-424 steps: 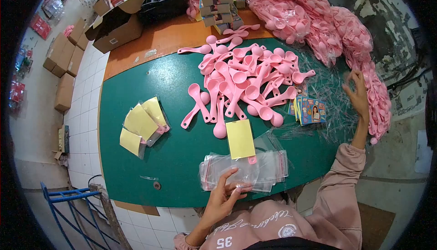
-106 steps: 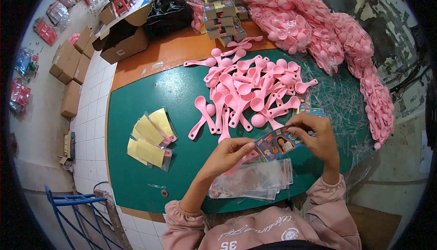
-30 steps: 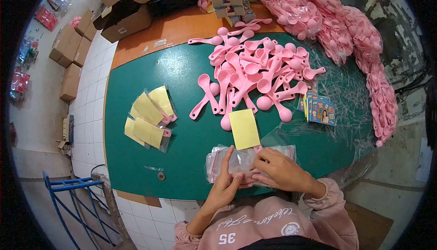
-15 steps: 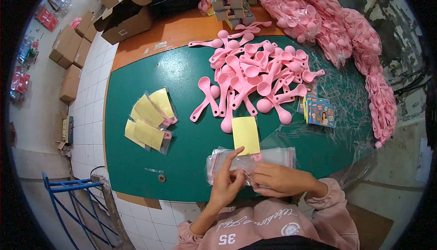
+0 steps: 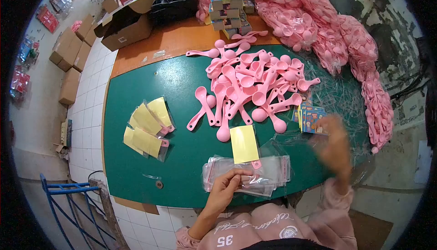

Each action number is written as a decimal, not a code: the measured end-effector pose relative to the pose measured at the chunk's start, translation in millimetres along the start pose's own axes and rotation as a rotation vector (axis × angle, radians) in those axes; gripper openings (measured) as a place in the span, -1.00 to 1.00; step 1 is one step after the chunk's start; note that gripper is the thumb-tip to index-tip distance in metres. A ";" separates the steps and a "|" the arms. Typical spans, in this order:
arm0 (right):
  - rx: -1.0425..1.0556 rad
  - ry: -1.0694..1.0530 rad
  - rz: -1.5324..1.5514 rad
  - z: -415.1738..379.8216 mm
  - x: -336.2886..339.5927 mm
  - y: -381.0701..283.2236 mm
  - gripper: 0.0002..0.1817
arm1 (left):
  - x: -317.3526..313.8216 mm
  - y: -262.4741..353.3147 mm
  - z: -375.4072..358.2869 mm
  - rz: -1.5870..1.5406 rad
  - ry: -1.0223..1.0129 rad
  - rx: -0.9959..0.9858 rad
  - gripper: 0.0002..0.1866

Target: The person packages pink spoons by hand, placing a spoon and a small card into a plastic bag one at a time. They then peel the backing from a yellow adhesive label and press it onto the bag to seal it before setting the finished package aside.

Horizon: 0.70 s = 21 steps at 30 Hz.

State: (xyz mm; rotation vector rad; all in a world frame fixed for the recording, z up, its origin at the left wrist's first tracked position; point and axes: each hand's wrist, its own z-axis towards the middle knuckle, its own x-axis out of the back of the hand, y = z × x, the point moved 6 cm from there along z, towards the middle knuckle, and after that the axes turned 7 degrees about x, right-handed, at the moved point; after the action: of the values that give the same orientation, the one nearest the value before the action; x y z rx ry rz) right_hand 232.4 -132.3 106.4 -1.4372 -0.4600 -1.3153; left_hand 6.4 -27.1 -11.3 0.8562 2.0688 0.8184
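My left hand (image 5: pixel 224 189) rests at the near edge of a stack of clear plastic bags (image 5: pixel 271 170), thumb and fingers pinched on the top bag. A yellow card (image 5: pixel 244 143) lies on the far side of the stack, with the pink handle end of a spoon (image 5: pixel 256 164) showing at its lower edge. Blurred by motion, my right hand (image 5: pixel 334 146) is over at the pile of printed cards (image 5: pixel 310 117), its fingers overlapping their right side. A heap of pink measuring spoons (image 5: pixel 248 81) spreads beyond the yellow card.
Several bagged yellow cards with spoons (image 5: pixel 148 118) lie on the left of the green table (image 5: pixel 132 172). Plastic scraps (image 5: pixel 341 93) litter the right side. Large bags of pink spoons (image 5: pixel 318 31), card stacks (image 5: pixel 226 2) and an open cardboard box (image 5: pixel 127 29) stand at the back.
My right hand has left the plastic bags and swung right to the printed cards. My left hand stays at the stack, its index finger now drawn back from the yellow card.
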 end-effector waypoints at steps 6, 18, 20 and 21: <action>0.156 -0.223 0.547 -28.7 -103.6 -51.8 -0.67 | 5.7 -3.4 -6.0 -0.175 -0.047 -0.033 -0.73; -0.134 -0.290 0.939 -35.1 -126.0 -35.8 -0.88 | 7.6 25.6 -2.7 0.737 0.310 -0.275 -0.81; -0.218 -0.298 0.999 -40.2 -132.5 -36.0 -0.86 | 7.7 26.5 -2.6 0.631 0.357 -0.233 -0.89; -0.314 -0.276 1.086 -42.7 -136.1 -35.4 -0.86 | 7.5 25.8 -2.3 0.631 0.358 -0.232 -0.89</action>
State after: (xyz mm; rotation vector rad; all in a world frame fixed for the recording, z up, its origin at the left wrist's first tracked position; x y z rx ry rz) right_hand 140.7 -107.7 -5.8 -1.7392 0.3681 -0.3106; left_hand 8.5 -7.1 6.7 1.3292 1.9460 1.6146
